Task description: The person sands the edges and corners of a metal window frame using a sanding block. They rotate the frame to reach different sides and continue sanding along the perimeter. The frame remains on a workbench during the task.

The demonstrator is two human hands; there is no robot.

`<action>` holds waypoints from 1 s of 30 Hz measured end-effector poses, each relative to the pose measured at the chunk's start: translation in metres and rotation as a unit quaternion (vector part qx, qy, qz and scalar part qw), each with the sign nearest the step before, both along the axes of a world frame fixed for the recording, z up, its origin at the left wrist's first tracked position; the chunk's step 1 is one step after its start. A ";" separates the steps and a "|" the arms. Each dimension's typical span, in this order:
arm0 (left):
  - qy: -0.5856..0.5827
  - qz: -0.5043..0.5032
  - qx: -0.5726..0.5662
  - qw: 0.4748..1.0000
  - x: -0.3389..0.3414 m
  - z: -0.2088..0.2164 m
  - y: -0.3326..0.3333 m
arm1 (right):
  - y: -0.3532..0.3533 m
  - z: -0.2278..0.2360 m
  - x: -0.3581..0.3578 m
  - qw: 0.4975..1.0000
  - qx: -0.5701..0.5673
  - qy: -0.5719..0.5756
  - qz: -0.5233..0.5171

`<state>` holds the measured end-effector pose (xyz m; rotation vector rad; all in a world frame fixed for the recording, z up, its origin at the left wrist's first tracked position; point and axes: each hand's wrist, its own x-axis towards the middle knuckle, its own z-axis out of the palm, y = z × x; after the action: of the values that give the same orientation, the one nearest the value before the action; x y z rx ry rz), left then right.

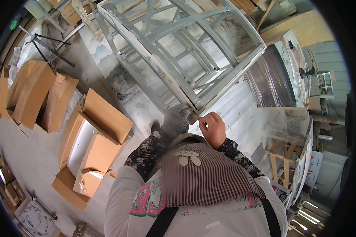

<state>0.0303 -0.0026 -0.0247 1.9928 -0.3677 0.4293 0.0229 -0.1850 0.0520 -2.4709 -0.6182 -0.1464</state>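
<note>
My left hand (pixel 177 119) wears a grey glove and is closed, close to the near corner of a grey metal frame (pixel 207 17). A small, thin grey-brown piece (pixel 193 119) shows at the glove's fingertips; its kind is not clear. My right hand (pixel 213 129) is bare, just right of that piece, with thumb and index finger pinched at its edge. What else the right fingers hold, if anything, is too small to make out. Dark floral sleeve covers reach over both forearms, and a striped apron (pixel 209 173) hangs below the hands.
Open cardboard boxes (pixel 106 114) stand on the floor at left, behind them a black tripod (pixel 47 47). A plastic-wrapped dark cabinet (pixel 271 77) stands at right, near a wooden frame (pixel 283 162). Marble-patterned panels (pixel 126 81) lie beneath the metal frame.
</note>
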 end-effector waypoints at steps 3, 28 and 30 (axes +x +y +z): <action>0.050 -0.028 0.024 0.998 -0.003 -0.005 0.002 | 0.002 -0.005 0.000 1.000 -0.002 0.009 -0.006; -0.062 -0.048 0.078 0.994 0.002 -0.011 0.007 | 0.002 -0.018 -0.011 0.998 0.017 -0.014 -0.059; -0.081 -0.055 0.088 0.991 0.001 -0.008 0.006 | 0.003 -0.015 -0.014 0.997 0.015 -0.017 -0.068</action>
<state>0.0313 0.0033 -0.0327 2.1024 -0.6341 0.5036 0.0090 -0.1824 0.0367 -2.4857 -0.4576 -0.2488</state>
